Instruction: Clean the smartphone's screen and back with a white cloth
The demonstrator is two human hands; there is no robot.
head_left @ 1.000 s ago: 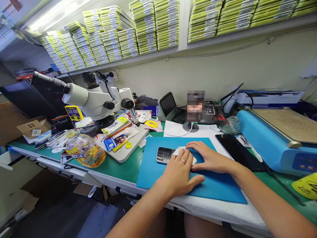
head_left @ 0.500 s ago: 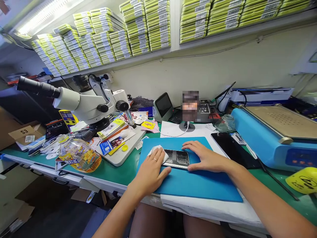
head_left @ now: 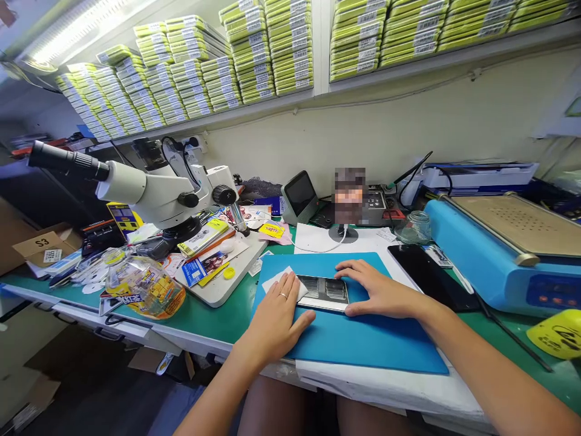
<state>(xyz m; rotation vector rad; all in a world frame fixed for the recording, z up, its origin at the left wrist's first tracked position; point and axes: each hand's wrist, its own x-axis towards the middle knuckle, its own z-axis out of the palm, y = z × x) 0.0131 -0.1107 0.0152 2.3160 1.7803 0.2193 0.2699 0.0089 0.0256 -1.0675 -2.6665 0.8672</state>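
Observation:
A smartphone (head_left: 323, 289), with a dark surface, reflected stripes and a pale edge, lies on the blue mat (head_left: 363, 345). My left hand (head_left: 280, 306) rests flat over its left end, fingers stretched together and thumb apart. Under those fingers is a white wipe (head_left: 276, 278), its corner sticking out past them; it covers part of the phone. At the phone's right end, my right hand (head_left: 370, 287) spans it, thumb at the near corner and fingers by the far edge. Whether every fingertip touches is hard to see.
A larger black device (head_left: 429, 272) and a blue heated plate machine (head_left: 481, 260) stand right of the mat. To the left are a microscope (head_left: 149, 188) and a plastic bottle (head_left: 145, 287). A glass jar (head_left: 416, 225) and a small screen (head_left: 300, 197) sit behind.
The wipe's shape under my left hand has shifted slightly, with a flatter corner showing at the left. My right hand stays at the phone's right end. The view has moved a little.

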